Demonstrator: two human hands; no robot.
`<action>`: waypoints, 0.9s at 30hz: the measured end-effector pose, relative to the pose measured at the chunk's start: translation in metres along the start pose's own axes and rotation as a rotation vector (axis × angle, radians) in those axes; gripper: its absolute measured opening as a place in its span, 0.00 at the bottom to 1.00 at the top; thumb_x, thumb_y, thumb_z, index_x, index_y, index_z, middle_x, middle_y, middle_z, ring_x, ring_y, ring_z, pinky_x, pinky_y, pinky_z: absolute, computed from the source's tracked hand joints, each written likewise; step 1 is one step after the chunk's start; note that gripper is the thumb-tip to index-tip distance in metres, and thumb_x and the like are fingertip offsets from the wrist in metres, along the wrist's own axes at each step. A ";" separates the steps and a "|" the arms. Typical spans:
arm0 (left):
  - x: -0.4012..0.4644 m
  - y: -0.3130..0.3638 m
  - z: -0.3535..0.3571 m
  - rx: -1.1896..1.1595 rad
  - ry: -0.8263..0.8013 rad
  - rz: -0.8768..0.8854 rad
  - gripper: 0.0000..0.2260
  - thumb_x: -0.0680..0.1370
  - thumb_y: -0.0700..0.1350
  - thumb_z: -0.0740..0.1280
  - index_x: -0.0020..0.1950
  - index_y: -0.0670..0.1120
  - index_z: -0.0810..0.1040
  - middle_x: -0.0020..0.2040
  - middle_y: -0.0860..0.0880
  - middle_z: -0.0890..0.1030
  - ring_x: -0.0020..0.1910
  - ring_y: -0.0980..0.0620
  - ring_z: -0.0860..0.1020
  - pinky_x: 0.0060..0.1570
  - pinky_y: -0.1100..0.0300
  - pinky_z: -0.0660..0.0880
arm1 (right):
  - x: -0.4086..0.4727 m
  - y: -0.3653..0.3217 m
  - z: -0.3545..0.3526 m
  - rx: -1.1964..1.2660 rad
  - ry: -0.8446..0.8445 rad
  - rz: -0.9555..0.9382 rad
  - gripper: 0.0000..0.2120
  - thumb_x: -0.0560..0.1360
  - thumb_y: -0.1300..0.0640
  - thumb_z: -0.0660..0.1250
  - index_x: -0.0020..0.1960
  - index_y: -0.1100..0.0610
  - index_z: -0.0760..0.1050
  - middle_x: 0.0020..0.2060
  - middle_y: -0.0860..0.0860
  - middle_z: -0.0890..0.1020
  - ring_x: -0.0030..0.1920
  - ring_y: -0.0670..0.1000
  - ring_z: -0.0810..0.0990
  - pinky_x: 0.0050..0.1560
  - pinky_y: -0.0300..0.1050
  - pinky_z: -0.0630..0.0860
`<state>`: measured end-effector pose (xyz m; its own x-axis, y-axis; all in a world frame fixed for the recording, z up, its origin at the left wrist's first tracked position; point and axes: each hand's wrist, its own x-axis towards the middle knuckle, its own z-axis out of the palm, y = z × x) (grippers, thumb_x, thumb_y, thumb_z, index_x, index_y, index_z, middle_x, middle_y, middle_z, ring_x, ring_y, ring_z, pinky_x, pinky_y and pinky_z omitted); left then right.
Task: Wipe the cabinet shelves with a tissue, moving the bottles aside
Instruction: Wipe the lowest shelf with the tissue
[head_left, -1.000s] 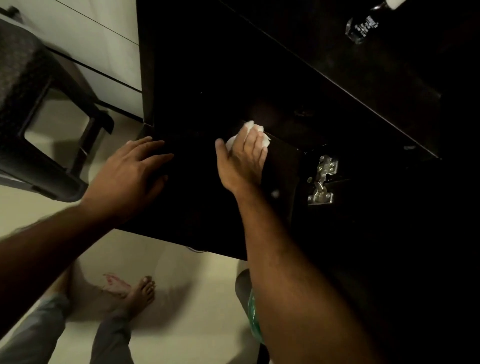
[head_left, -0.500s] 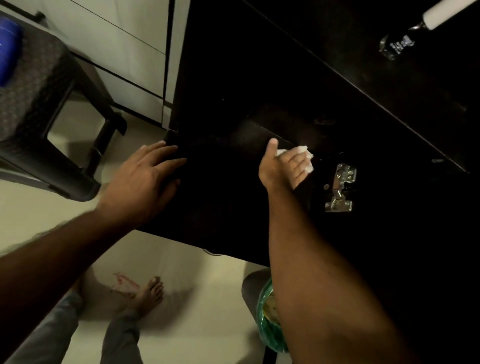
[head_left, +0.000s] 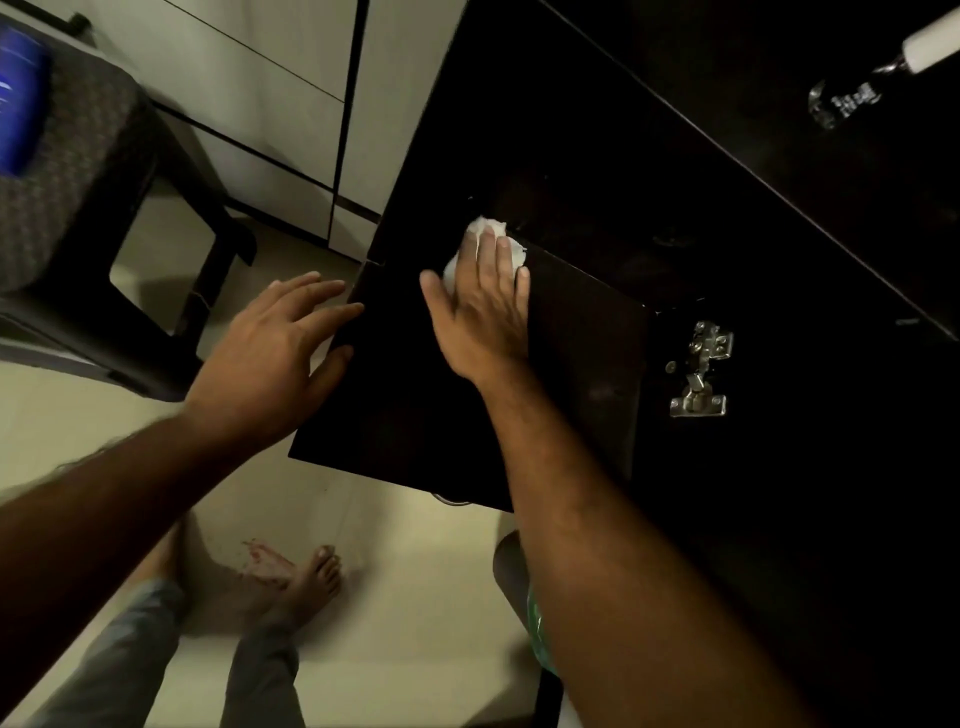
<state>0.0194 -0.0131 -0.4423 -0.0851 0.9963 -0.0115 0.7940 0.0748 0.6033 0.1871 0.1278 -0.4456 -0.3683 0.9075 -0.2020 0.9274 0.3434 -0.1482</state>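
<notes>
The right hand (head_left: 480, 317) lies flat on a dark cabinet shelf (head_left: 582, 332), its fingers (head_left: 501, 260) stretched forward and close together, pressing a crumpled white tissue (head_left: 488, 234) onto the wood. The tissue shows at 12 o'clock of the hand, past the fingertips, and again beside the thumb. The left hand (head_left: 270, 358) rests at 9 o'clock of the right one, on the shelf's left edge, its fingers (head_left: 306, 291) spread and holding nothing. At 3 o'clock of the right hand, a metal hinge (head_left: 698, 369) is fixed to the dark cabinet wall. A clear glass bottle (head_left: 844, 101) with a white cap sits up at 1 o'clock, well apart from both hands, on a higher dark surface. A dark stool (head_left: 98, 171) stands at 10 o'clock on the pale floor (head_left: 405, 571), with something blue (head_left: 21, 109) on its seat. Below the shelf, a bare foot (head_left: 306, 582) and grey trouser legs (head_left: 130, 665) show at 7 o'clock.
</notes>
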 end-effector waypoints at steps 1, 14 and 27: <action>0.000 0.000 -0.001 -0.002 -0.004 0.000 0.21 0.78 0.47 0.64 0.70 0.46 0.72 0.71 0.43 0.71 0.73 0.43 0.64 0.71 0.42 0.62 | -0.005 0.014 -0.001 -0.018 -0.012 -0.023 0.35 0.80 0.36 0.44 0.80 0.53 0.42 0.80 0.51 0.44 0.79 0.49 0.38 0.77 0.53 0.36; -0.002 -0.015 -0.009 0.008 -0.023 -0.021 0.21 0.78 0.47 0.65 0.71 0.47 0.71 0.72 0.44 0.71 0.74 0.45 0.64 0.71 0.49 0.56 | 0.012 -0.029 0.003 0.012 -0.027 0.201 0.37 0.80 0.36 0.45 0.80 0.57 0.40 0.79 0.56 0.41 0.78 0.54 0.37 0.77 0.54 0.36; -0.001 -0.024 -0.023 -0.004 -0.023 -0.062 0.21 0.78 0.47 0.65 0.71 0.47 0.71 0.72 0.43 0.70 0.74 0.44 0.64 0.72 0.47 0.56 | 0.006 -0.020 0.002 0.056 -0.056 0.313 0.37 0.81 0.37 0.47 0.79 0.57 0.38 0.79 0.56 0.40 0.78 0.54 0.36 0.77 0.57 0.37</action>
<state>-0.0131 -0.0166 -0.4385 -0.1202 0.9904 -0.0677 0.7854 0.1366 0.6038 0.1666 0.1258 -0.4455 -0.0704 0.9516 -0.2991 0.9918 0.0346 -0.1232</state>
